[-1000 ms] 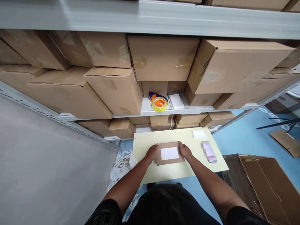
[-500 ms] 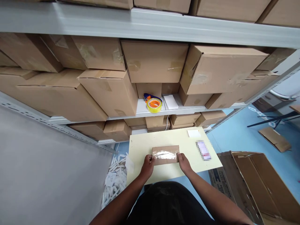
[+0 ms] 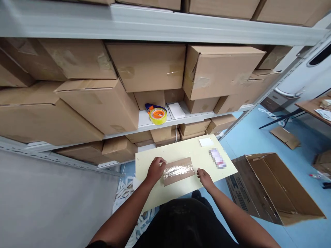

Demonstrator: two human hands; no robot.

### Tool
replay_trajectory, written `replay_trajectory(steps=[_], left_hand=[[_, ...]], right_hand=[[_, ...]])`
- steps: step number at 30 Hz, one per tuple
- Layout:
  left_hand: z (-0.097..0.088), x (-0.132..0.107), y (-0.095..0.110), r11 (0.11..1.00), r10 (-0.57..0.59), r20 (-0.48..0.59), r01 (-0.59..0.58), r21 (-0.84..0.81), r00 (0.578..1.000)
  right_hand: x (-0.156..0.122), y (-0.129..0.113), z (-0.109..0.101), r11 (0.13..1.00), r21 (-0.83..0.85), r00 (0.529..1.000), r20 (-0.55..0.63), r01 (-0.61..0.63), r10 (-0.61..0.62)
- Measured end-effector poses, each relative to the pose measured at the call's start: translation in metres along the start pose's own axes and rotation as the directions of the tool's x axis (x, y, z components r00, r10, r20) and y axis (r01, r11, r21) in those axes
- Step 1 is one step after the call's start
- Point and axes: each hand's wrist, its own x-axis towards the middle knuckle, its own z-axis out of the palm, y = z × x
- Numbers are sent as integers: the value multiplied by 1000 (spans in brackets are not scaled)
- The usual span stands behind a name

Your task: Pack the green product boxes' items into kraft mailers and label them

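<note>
Parcel (image 3: 178, 170) already taped; left hand (image 3: 155, 168) curled on its end, right hand (image 3: 204, 176) loose and empty just beside.

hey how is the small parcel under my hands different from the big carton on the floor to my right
The small parcel is flat, sealed and shiny with clear tape; the big carton stands open with its flaps spread. The parcel lies on the pale table, with the left hand on its end and the right hand just off it; the carton sits on the blue floor, untouched. Both are brown cardboard.
</note>
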Motion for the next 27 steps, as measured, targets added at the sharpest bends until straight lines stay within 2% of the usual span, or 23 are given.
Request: replay_trajectory(steps=[3,6,10,14,18,21,24,27], left_hand=[[13,25,36,994,92,104,-97,43,990],[45,54,71,972,162,263,-199,122,951],[113,101,105,886,198,470,-362,289,860],[192,155,129,738,122,631,-495,458,766],[264,206,140,676,63,700,-546,495,712],[304,233,136,642,31,724,-569,514,689],[328,249,128,615,5,734,-581,533,679],[338,255,122,596,-11,735,-586,549,678]], right_hand=[[8,14,-12,996,81,1000,-8,26,-26],[18,21,-28,993,116,997,70,28,-36],[31,20,-57,987,160,972,224,29,-64],[49,16,-96,979,192,948,295,65,-121],[68,15,-139,982,168,940,312,89,-139],[79,17,-166,982,163,942,305,95,-142],[89,26,-184,976,205,945,298,74,-135],[97,39,-194,973,230,951,296,23,-92]])
